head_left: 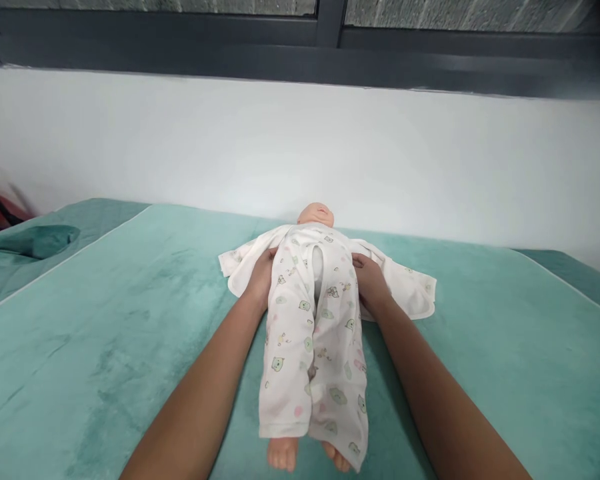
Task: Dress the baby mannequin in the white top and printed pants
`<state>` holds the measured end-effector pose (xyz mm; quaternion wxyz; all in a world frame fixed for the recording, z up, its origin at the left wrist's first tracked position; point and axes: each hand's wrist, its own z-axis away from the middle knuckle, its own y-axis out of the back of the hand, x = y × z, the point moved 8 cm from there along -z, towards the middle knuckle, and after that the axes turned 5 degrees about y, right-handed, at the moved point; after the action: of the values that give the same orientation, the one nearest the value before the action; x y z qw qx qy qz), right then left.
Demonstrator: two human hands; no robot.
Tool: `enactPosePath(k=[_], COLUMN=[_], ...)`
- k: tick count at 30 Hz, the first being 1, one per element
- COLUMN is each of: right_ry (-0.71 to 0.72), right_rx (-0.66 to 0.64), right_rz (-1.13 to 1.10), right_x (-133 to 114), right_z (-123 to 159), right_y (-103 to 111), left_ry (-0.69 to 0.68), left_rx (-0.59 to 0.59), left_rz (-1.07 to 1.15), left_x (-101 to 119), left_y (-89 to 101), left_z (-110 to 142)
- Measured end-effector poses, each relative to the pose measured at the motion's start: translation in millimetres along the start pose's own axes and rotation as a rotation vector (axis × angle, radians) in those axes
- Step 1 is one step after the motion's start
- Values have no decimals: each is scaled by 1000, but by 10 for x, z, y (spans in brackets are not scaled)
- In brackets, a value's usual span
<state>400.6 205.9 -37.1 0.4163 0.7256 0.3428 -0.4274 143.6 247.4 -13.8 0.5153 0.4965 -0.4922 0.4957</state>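
Teal bed (170, 300). Doll (316, 213) on it, on its back, probably light. Printed trousers (291, 333) on doll, likely soft, floppy; best held at waist sides. White top (411, 290) spread either side. Left hand (261, 273), right hand (371, 280) at trousers' sides; cannot tell if pinching.

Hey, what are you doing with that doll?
Two hands are dressing or tidying a doll, it seems. The left hand and right hand are at either side of its printed trousers, near the waist, fingers partly hidden. The doll lies face up on a green cover, toes showing, with a white top spread out on both sides.
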Motion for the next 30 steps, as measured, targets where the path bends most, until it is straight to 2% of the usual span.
enactPosePath(k=[5,7,10,15,17,19,23,28,30], right_ry=[128,192,257,222,215,209,215,153,137], right_rx=[218,236,99,-230,-303,-334,-335,-169,-116], right_rz=[214,221,151,47,53,70,86,181,244], right_x=[-253,-382,-539,-644,-644,-624,-586,-485,-453], right_z=[1,-76,-285,-532,-562,-582,-612,-681,-726], right_y=[218,196,7,-297,-337,-346,-363,-310,-293], left_ry=[-163,-260,-350,-232,-192,-165,-137,-186,-182], left_rx=[118,132,81,-148,-240,-272,-219,-38,0], left_rz=[-205,-293,-351,-400,-422,-442,-461,-584,-635], left_x=[245,361,496,530,534,537,502,472,455], left_y=[90,54,-65,-240,-264,-253,-267,-334,-347], left_z=[-25,-61,-162,-388,-410,-410,-453,-660,-749])
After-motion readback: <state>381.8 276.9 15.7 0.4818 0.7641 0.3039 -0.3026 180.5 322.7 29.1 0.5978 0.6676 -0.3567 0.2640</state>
